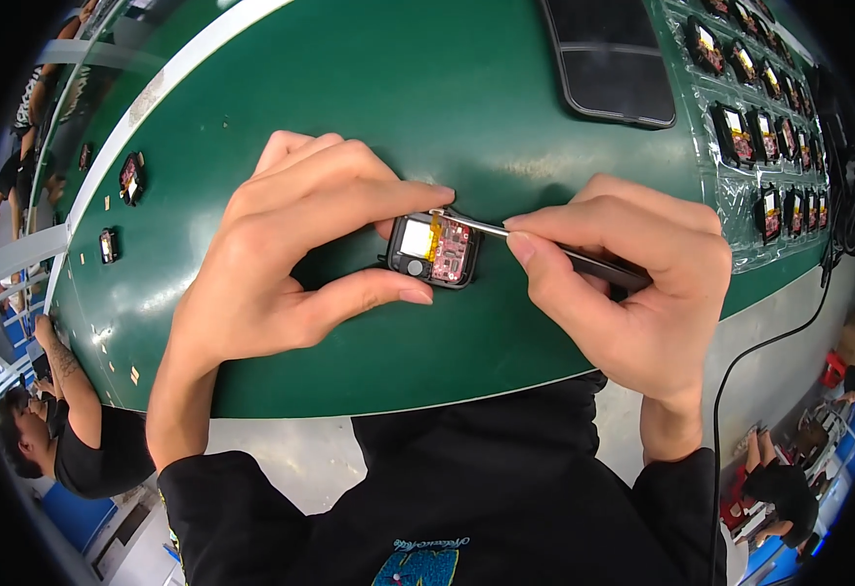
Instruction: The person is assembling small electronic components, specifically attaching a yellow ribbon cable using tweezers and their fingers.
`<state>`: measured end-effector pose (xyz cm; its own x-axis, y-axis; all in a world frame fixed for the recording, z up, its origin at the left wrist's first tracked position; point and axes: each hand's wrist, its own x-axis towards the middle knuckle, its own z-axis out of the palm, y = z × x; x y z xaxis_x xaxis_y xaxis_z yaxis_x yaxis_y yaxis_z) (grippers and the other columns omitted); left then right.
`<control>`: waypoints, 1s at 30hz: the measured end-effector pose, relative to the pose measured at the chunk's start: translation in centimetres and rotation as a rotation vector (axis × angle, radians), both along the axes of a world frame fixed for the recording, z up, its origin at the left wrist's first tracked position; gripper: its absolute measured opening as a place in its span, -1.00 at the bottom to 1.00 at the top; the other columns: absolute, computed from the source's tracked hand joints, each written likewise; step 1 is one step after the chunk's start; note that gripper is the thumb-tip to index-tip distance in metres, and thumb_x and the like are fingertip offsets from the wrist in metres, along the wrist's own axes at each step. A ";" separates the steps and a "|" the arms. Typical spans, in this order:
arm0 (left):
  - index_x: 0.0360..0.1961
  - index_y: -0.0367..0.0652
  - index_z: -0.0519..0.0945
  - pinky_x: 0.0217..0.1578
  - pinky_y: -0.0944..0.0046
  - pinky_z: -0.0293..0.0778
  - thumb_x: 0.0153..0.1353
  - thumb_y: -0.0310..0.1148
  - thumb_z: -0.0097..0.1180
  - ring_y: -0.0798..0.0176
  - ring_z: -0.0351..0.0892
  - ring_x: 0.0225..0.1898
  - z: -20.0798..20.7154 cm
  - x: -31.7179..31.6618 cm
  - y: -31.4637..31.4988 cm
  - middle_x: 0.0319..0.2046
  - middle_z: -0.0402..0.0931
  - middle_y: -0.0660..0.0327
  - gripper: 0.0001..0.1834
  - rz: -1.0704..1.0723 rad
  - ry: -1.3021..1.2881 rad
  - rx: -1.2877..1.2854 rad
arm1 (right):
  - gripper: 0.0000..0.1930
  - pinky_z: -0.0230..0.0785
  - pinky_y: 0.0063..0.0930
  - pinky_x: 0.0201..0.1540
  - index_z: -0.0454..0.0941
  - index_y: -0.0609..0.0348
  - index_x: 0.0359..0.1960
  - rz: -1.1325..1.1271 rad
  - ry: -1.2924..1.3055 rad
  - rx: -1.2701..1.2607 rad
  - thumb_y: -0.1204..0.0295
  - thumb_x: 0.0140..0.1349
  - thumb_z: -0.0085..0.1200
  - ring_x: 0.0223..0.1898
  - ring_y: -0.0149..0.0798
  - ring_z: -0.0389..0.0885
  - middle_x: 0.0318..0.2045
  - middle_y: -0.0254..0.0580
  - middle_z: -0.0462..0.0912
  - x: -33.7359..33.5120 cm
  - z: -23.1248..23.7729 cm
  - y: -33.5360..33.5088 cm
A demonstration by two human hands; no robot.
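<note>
In front of me a small black device housing [465,277] lies with its inside facing up. It holds a red circuit board [454,252], a white block [416,237], a strip of amber tape and a round dark part. My left hand [300,230] pinches the housing, index finger on its far edge and thumb along its near edge. From the right, my right hand [623,264] grips tweezers [593,264] like a pen. Their thin metal tip touches the far edge of the board, close to my left index fingertip. Whether the tip grips anything is too small to tell.
A clear blister tray [725,220] with several similar devices covers the right of the green table [349,386]. A dark phone-like slab [615,73] lies at the back. More devices [131,179] and small scraps sit at left. A person [95,439] works at far left.
</note>
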<state>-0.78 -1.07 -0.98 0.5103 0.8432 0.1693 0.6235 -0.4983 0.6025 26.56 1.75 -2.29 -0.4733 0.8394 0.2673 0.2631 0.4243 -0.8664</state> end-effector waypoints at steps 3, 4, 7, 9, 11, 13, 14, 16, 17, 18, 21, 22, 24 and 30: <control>0.04 -0.25 0.83 -0.08 0.16 0.35 -0.09 0.00 0.65 0.19 0.48 -0.34 0.2 0.0 0.0 -0.32 0.66 0.23 -0.29 0.020 0.022 -0.014 | -0.89 0.09 -0.61 -0.57 0.85 0.33 -0.30 -0.010 -0.014 0.009 0.68 0.12 0.42 -0.65 -0.57 0.42 -0.59 -0.30 0.63 0.1 0.3 0.0; 0.04 -0.25 0.83 -0.08 0.16 0.35 -0.09 0.00 0.65 0.19 0.48 -0.34 0.2 0.1 0.0 -0.32 0.66 0.23 -0.29 0.018 0.020 -0.012 | -0.88 0.09 -0.61 -0.57 0.85 0.33 -0.30 -0.013 -0.026 0.010 0.69 0.11 0.42 -0.65 -0.57 0.42 -0.58 -0.30 0.64 0.1 0.5 -0.1; 0.03 -0.24 0.82 -0.11 0.20 0.34 -0.09 0.03 0.65 0.22 0.41 -0.37 0.3 0.2 -0.1 -0.33 0.65 0.24 -0.29 0.064 0.006 -0.034 | -0.84 0.10 -0.61 -0.58 0.86 0.30 -0.29 -0.040 -0.028 0.117 0.69 0.06 0.45 -0.65 -0.56 0.40 -0.57 -0.31 0.64 0.3 0.0 -0.3; 0.01 -0.23 0.81 -0.13 0.22 0.33 -0.07 0.06 0.64 0.24 0.37 -0.39 0.3 0.1 -0.1 -0.34 0.65 0.25 -0.29 0.045 0.023 -0.011 | -0.81 0.10 -0.61 -0.58 0.87 0.30 -0.28 -0.050 -0.032 0.181 0.70 0.03 0.46 -0.66 -0.56 0.39 -0.56 -0.30 0.65 0.2 -0.2 -0.4; 0.00 -0.23 0.81 -0.14 0.22 0.33 -0.07 0.07 0.63 0.24 0.38 -0.39 0.3 0.2 0.0 -0.34 0.65 0.25 -0.29 0.037 0.021 -0.001 | -0.78 0.10 -0.61 -0.59 0.88 0.30 -0.27 -0.063 -0.040 0.244 0.70 0.00 0.47 -0.66 -0.56 0.38 -0.54 -0.30 0.66 0.2 -0.2 -0.6; 0.00 -0.23 0.81 -0.14 0.22 0.33 -0.06 0.09 0.63 0.24 0.38 -0.39 0.2 0.0 0.0 -0.34 0.65 0.25 -0.29 0.035 0.025 0.005 | -0.74 0.11 -0.60 -0.61 0.88 0.32 -0.25 -0.057 -0.041 0.320 0.70 -0.05 0.49 -0.66 -0.56 0.39 -0.51 -0.28 0.67 -0.1 -0.6 -0.5; 0.00 -0.23 0.81 -0.15 0.22 0.32 -0.06 0.09 0.63 0.24 0.38 -0.40 0.2 0.0 0.0 -0.34 0.65 0.25 -0.29 0.035 0.031 0.006 | -0.74 0.11 -0.60 -0.61 0.88 0.32 -0.25 -0.055 -0.039 0.316 0.70 -0.05 0.49 -0.66 -0.56 0.39 -0.51 -0.28 0.67 -0.2 -0.7 -0.5; 0.00 -0.23 0.81 -0.15 0.22 0.32 -0.06 0.09 0.62 0.24 0.38 -0.40 0.2 -0.1 0.0 -0.34 0.65 0.24 -0.29 0.033 0.032 0.007 | -0.73 0.12 -0.58 -0.62 0.88 0.34 -0.24 -0.039 -0.029 0.354 0.72 -0.05 0.48 -0.66 -0.53 0.41 -0.49 -0.26 0.69 -0.3 -0.9 -0.4; -0.01 -0.22 0.82 -0.16 0.22 0.32 -0.06 0.10 0.62 0.24 0.39 -0.40 0.2 -0.1 0.1 -0.34 0.66 0.24 -0.29 0.031 0.026 0.004 | -0.73 0.12 -0.58 -0.62 0.88 0.34 -0.24 -0.039 -0.031 0.353 0.72 -0.05 0.48 -0.66 -0.53 0.41 -0.49 -0.26 0.69 -0.3 -1.2 -0.3; -0.01 -0.22 0.82 -0.16 0.22 0.32 -0.06 0.10 0.62 0.24 0.39 -0.41 0.1 -0.1 0.1 -0.34 0.66 0.24 -0.30 0.027 0.019 0.001 | -0.73 0.13 -0.57 -0.62 0.88 0.34 -0.24 -0.028 0.000 0.390 0.74 -0.05 0.46 -0.65 -0.51 0.42 -0.50 -0.27 0.68 -0.3 -1.7 -0.1; 0.00 -0.23 0.82 -0.17 0.22 0.31 -0.07 0.11 0.62 0.25 0.42 -0.39 0.3 -0.2 0.5 -0.33 0.67 0.24 -0.28 -0.002 0.022 -0.013 | -0.74 0.14 -0.57 -0.62 0.87 0.35 -0.24 -0.017 0.005 0.396 0.76 -0.03 0.44 -0.65 -0.50 0.45 -0.52 -0.27 0.67 -0.1 -1.4 -0.3; 0.00 -0.23 0.82 -0.17 0.22 0.31 -0.07 0.11 0.62 0.25 0.42 -0.39 0.3 -0.4 0.5 -0.33 0.67 0.24 -0.28 0.003 0.028 -0.017 | -0.75 0.13 -0.57 -0.61 0.87 0.35 -0.24 -0.015 -0.018 0.365 0.77 -0.01 0.43 -0.64 -0.50 0.46 -0.53 -0.26 0.67 -0.1 -1.0 -0.4; 0.01 -0.27 0.82 -0.18 0.23 0.29 -0.07 0.13 0.61 0.25 0.46 -0.37 0.3 -0.9 0.8 -0.28 0.72 0.22 -0.24 -0.049 -0.003 -0.046 | -0.77 0.14 -0.58 -0.60 0.87 0.35 -0.25 0.003 -0.039 0.300 0.76 0.01 0.43 -0.63 -0.50 0.48 -0.54 -0.26 0.67 0.1 -0.2 -0.4; 0.02 -0.35 0.82 -0.11 0.16 0.29 -0.01 0.15 0.60 0.19 0.63 -0.26 0.1 -1.5 1.3 -0.19 0.79 0.13 -0.22 -0.131 -0.050 -0.074 | -0.82 0.20 -0.59 -0.56 0.86 0.35 -0.27 0.018 -0.041 0.113 0.74 0.07 0.42 -0.61 -0.50 0.53 -0.56 -0.22 0.70 0.3 0.2 -0.4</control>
